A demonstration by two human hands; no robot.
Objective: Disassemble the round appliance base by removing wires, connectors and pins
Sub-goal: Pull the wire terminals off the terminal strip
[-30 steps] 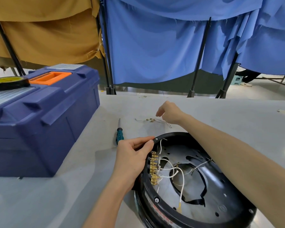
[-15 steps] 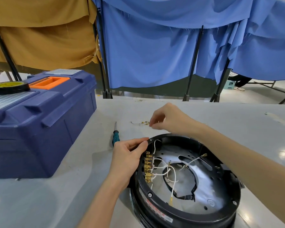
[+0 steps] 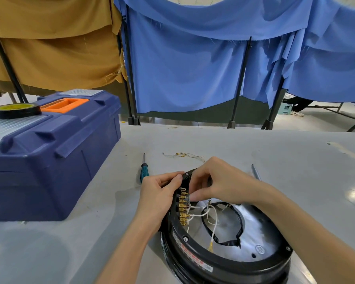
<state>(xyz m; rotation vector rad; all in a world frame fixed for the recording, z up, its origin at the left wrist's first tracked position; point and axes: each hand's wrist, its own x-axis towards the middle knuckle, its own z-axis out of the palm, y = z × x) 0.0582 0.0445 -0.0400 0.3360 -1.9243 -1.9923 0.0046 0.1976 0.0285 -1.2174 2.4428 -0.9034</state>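
The round black appliance base [image 3: 223, 265] lies open side up at the near right of the table. A row of brass connectors [image 3: 183, 212] runs along its left inner rim, and white wires [image 3: 203, 214] loop from them across the metal plate. My left hand [image 3: 157, 198] grips the base's left rim, thumb over the top edge. My right hand [image 3: 217, 183] reaches down over the far rim. Its thumb and fingertips pinch a connector at the top of the row. Removed wires with brass ends [image 3: 183, 154] lie on the table just beyond the base.
A teal-handled screwdriver [image 3: 145, 173] lies left of the base, and a thin grey tool [image 3: 256, 173] to its right. A big blue toolbox [image 3: 49, 152] with a tape roll [image 3: 15, 109] on top fills the left side. Cloth screens on stands hang behind the table.
My right hand has come back from the removed wires on the table to the connector row in the base. The left hand stays on the rim.
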